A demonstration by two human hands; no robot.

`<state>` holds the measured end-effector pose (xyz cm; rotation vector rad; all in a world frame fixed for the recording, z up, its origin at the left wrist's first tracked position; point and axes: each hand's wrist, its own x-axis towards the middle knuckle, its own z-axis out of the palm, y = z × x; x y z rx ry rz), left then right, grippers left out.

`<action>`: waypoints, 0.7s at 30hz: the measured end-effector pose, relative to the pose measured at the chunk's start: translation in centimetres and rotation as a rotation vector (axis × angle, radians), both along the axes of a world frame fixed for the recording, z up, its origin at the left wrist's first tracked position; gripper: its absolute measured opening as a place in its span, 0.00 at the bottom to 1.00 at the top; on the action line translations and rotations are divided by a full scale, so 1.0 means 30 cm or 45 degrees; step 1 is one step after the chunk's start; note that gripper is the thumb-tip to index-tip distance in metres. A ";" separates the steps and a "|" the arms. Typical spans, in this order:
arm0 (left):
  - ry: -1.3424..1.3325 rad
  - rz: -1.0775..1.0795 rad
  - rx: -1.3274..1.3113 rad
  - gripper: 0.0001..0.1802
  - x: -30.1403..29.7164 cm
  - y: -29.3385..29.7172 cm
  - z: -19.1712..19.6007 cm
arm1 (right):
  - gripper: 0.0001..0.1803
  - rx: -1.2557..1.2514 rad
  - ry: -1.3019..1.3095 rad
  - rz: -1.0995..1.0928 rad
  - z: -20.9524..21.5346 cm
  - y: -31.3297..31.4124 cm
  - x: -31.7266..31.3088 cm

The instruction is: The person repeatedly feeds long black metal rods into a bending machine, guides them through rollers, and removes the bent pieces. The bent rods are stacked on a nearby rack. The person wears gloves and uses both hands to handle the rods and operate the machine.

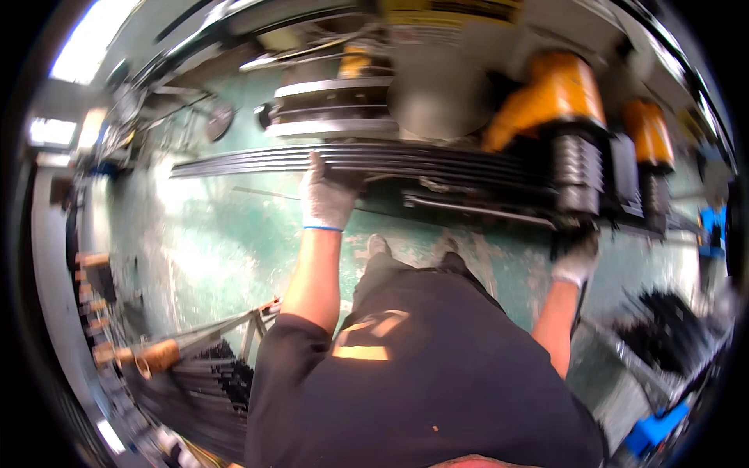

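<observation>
My left hand (329, 195), in a pale work glove with a blue cuff edge, is closed round a bundle of long black bars (257, 161). Its thumb lies up across the near side of the bundle, while the other fingers are mostly hidden. The bars run side by side from the left toward an orange-and-black machine unit (558, 86). My right hand (577, 257), also gloved, is bent closed just below the unit's ribbed metal cylinder (577, 175). Something dark is at its fingers, too blurred to make out.
A second orange unit (649, 132) stands farther right. Behind the bars are metal rails (335, 107). A rack of dark bars (207, 382) is at lower left, and a metal bin (640, 355) holding dark pieces is at lower right. The green floor (211, 249) is scuffed.
</observation>
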<state>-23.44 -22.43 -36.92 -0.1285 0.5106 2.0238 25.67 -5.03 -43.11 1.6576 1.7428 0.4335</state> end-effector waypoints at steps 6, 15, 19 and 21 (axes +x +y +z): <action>-0.003 0.437 -0.074 0.27 -0.492 -0.232 0.038 | 0.36 0.617 2.781 -1.267 -0.283 -0.168 0.017; 0.221 0.768 -0.517 0.28 -1.387 -0.647 -0.008 | 0.16 0.252 2.785 -1.580 -0.630 -0.559 -0.148; 0.365 0.883 -0.683 0.28 -1.602 -0.787 -0.028 | 0.15 0.076 2.719 -1.668 -0.568 -0.651 -0.214; 0.485 0.745 -0.718 0.24 -1.633 -0.797 -0.015 | 0.16 0.280 2.482 -1.634 -0.547 -0.660 -0.246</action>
